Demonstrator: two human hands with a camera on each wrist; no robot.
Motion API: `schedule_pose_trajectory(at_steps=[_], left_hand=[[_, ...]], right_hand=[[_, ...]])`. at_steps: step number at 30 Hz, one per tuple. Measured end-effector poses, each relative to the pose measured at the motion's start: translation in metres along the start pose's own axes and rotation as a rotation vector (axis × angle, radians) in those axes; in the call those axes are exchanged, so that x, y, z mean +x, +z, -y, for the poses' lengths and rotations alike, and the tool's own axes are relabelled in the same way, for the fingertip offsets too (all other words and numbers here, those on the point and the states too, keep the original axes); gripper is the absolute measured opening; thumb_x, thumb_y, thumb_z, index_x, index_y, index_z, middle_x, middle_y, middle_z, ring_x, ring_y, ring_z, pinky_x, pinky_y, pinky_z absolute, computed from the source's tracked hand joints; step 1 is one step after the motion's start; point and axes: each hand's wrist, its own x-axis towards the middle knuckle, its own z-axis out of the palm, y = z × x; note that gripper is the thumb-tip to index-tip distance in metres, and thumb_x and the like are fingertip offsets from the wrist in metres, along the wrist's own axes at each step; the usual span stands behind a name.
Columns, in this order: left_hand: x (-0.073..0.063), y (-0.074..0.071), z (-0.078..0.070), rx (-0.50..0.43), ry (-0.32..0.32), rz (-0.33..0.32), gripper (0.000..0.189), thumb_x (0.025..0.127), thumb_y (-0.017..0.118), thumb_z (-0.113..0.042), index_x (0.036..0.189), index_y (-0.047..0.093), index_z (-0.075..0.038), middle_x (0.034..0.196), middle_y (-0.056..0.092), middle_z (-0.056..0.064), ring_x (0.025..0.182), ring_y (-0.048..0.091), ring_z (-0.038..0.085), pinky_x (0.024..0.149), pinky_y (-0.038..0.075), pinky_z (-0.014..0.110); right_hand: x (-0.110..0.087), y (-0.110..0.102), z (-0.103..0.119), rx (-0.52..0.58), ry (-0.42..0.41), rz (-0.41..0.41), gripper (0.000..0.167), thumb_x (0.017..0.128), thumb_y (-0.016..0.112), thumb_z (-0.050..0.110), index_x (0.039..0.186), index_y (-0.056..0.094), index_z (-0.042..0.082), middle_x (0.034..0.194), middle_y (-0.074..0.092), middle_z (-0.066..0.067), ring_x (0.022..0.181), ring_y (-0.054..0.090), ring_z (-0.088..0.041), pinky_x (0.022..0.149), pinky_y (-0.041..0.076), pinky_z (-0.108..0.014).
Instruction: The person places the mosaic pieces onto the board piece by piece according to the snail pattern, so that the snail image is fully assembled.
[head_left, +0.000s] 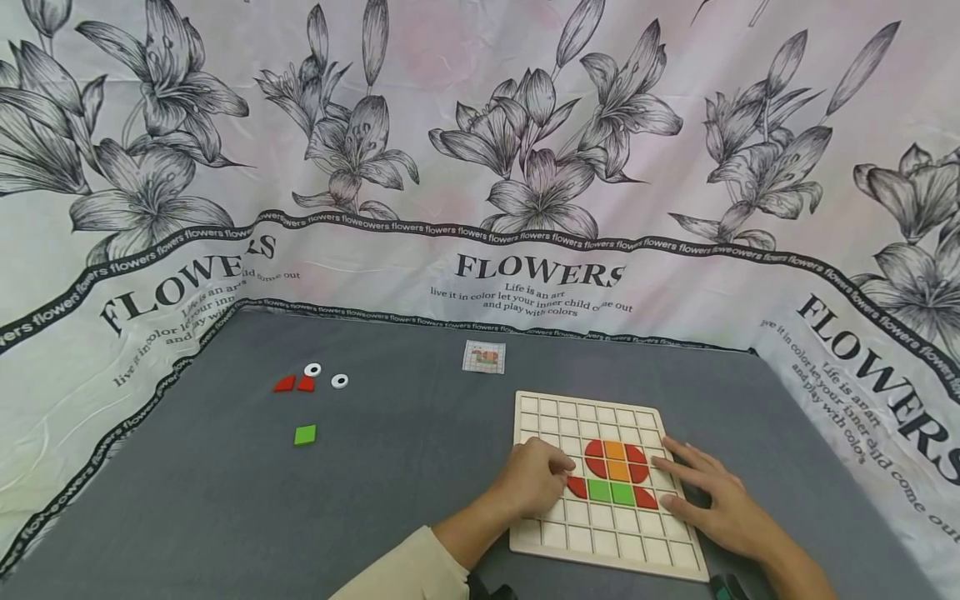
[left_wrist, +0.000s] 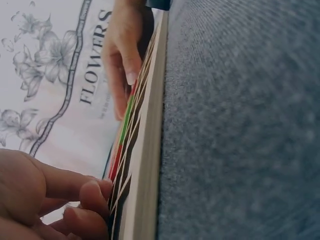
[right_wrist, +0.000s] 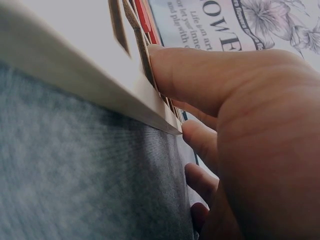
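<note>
Elsewhere lie a card (head_left: 484,357) and loose pieces (head_left: 305,435); right hand (head_left: 714,497) spread at the board (head_left: 604,543), left hand (head_left: 531,480) curled, grip unclear.

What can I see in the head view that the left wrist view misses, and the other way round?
Only the head view shows the small card, two white rings, two loose red pieces and loose green square. Only the left wrist view shows the board's side edge close up, from low down. Both show the left hand, right hand, board, green pieces on it and flower-printed cloth.

Cream sleeve (head_left: 408,568), dark wrist device (head_left: 726,587)
</note>
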Motion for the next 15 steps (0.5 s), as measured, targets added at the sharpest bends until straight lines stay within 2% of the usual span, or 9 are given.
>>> schedule_pose_trajectory(at_steps=[3, 8, 11, 15], left_hand=[[-0.001, -0.001, 0.003, -0.088, -0.011, -0.023, 0.012, 0.084, 0.069, 0.004, 0.093, 0.075, -0.002, 0.075, 0.064, -0.004, 0.068, 0.056, 0.004, 0.058, 0.047, 0.023], [-0.004, -0.007, 0.009, -0.257, -0.027, -0.030, 0.010, 0.084, 0.068, 0.005, 0.090, 0.074, 0.001, 0.073, 0.060, -0.004, 0.061, 0.054, 0.006, 0.052, 0.047, 0.024], [-0.008, -0.018, 0.013, -0.384, -0.026, -0.035, 0.011, 0.085, 0.065, 0.007, 0.093, 0.072, 0.004, 0.075, 0.060, 0.000, 0.055, 0.054, 0.010, 0.045, 0.044, 0.023], [-0.016, -0.043, 0.021, -0.469, 0.009, -0.079, 0.013, 0.086, 0.066, 0.006, 0.098, 0.071, 0.006, 0.076, 0.062, 0.005, 0.054, 0.053, 0.014, 0.041, 0.040, 0.022]], right_hand=[[0.000, 0.000, 0.000, -0.001, 0.001, 0.008, 0.047, 0.088, 0.071, 0.021, 0.133, 0.060, 0.012, 0.148, 0.038, -0.013, 0.129, 0.025, -0.055, 0.084, 0.019, -0.074], [0.000, 0.000, 0.000, -0.004, 0.010, 0.011, 0.047, 0.089, 0.070, 0.021, 0.134, 0.060, 0.012, 0.148, 0.038, -0.013, 0.129, 0.025, -0.055, 0.083, 0.019, -0.074], [0.000, 0.000, 0.001, -0.002, 0.018, 0.015, 0.047, 0.089, 0.070, 0.022, 0.134, 0.060, 0.013, 0.149, 0.038, -0.012, 0.129, 0.025, -0.055, 0.083, 0.019, -0.075], [0.000, 0.000, 0.001, -0.003, 0.009, 0.007, 0.047, 0.089, 0.070, 0.021, 0.134, 0.060, 0.012, 0.150, 0.037, -0.007, 0.128, 0.026, -0.055, 0.083, 0.019, -0.075]])
